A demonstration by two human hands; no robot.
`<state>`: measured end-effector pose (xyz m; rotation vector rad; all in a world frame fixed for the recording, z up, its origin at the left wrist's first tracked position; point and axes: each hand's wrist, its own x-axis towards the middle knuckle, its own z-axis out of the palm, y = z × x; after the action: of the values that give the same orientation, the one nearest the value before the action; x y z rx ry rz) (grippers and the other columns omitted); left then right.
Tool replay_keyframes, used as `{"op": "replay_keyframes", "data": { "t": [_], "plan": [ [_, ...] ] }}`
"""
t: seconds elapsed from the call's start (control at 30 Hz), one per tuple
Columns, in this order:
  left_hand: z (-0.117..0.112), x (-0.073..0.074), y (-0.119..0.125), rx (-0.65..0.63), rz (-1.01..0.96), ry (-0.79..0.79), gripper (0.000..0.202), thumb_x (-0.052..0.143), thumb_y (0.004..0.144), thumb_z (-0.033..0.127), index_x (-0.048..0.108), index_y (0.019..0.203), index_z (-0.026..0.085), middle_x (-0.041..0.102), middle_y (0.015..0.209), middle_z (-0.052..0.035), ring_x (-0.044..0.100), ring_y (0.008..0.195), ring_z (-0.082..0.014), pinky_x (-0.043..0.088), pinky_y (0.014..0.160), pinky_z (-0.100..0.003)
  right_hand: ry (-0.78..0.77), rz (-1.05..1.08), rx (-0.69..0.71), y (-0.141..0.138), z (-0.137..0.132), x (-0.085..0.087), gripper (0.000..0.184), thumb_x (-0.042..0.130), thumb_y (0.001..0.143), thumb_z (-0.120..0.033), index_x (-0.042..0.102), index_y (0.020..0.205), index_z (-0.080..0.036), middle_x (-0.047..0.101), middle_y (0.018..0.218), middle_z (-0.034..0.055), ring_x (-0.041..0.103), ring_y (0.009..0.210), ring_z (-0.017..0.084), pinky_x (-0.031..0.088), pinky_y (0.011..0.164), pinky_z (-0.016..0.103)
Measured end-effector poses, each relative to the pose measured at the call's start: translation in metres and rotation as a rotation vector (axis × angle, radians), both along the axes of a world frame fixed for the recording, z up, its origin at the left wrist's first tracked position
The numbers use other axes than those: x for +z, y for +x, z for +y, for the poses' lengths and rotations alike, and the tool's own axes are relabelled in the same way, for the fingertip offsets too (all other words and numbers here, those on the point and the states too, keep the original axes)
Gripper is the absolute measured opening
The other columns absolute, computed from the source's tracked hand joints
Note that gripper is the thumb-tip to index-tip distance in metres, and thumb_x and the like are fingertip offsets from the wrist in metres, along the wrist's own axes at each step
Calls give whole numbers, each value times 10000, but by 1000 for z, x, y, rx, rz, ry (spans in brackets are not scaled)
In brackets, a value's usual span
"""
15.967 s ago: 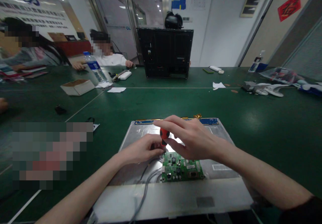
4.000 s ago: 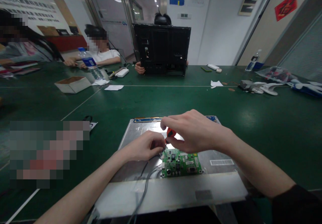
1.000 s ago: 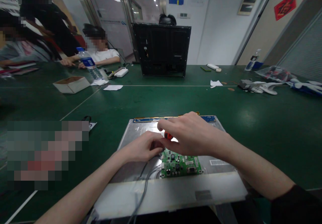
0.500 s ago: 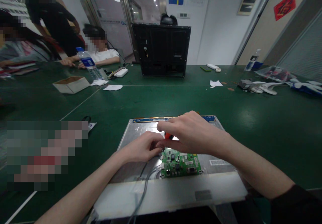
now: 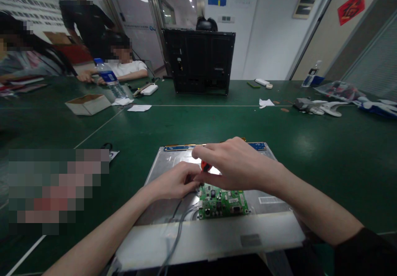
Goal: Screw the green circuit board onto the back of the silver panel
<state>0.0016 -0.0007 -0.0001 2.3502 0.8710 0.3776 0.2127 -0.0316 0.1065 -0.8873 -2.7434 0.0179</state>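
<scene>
My right hand [image 5: 235, 164] is closed around a screwdriver [image 5: 205, 166] with a red and black handle, upright over the upper left corner of a green circuit board [image 5: 221, 201]. Its tip is hidden. My left hand [image 5: 178, 181] pinches close by, fingertips together at that same corner; what lies between them cannot be made out. The board rests on the silvery metal back of a display panel [image 5: 158, 166], and grey cables [image 5: 180, 226] run from its left side towards me. A blue strip board [image 5: 259, 146] lines the panel's far edge.
A black monitor housing [image 5: 201, 61] stands across the green table [image 5: 173, 125]. Leftward are an open carton [image 5: 88, 104], a water bottle [image 5: 110, 77] and several people. Gloves [image 5: 325, 107] and a plastic bag [image 5: 338, 90] lie at right.
The screwdriver handle and my right fingers have shifted very slightly left. My left hand stays in place. In the background, the standing person has moved to the right.
</scene>
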Motion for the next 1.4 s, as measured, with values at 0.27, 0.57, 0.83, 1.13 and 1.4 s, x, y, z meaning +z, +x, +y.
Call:
{"op": "replay_keyframes", "data": {
  "t": [0.27, 0.57, 0.83, 1.13, 1.4],
  "plan": [
    [1, 2, 2, -34, -22, -2, 140, 518, 805, 191, 647, 856, 171, 667, 794, -32, 593, 760, -205, 460, 671, -285, 26, -20, -14, -1, 0, -1, 146, 474, 918, -286, 528, 1011, -188, 687, 894, 33, 509, 596, 105, 159, 496, 278],
    [2, 4, 1, -38, -21, -21, 115, 517, 806, 196, 630, 800, 174, 652, 789, -27, 587, 746, -201, 443, 680, -286, 15, -17, 9, 1, 1, -1, 172, 499, 923, -348, 538, 1008, -204, 694, 881, 20, 534, 625, 110, 173, 515, 268],
    [1, 4, 3, -41, -50, -16, 105, 510, 791, 158, 613, 808, 168, 646, 772, -26, 580, 719, -195, 434, 665, -280, 57, -28, -6, 0, 0, -1, 141, 454, 924, -279, 540, 995, -193, 689, 834, 17, 511, 583, 108, 158, 502, 268],
    [3, 1, 1, -25, -15, -50, 129, 502, 815, 197, 627, 819, 161, 641, 762, -24, 576, 724, -196, 436, 646, -274, -29, -42, -20, -1, 1, 2, 241, 515, 914, -369, 481, 1065, -184, 704, 952, 37, 594, 661, 141, 177, 497, 263],
    [2, 1, 3, -59, -80, -48, 154, 498, 807, 153, 639, 869, 163, 642, 738, -14, 567, 670, -172, 428, 609, -252, 0, -33, -31, -1, -1, 1, 170, 470, 911, -289, 496, 1040, -181, 697, 910, 25, 552, 608, 118, 172, 485, 270]
  ]
}}
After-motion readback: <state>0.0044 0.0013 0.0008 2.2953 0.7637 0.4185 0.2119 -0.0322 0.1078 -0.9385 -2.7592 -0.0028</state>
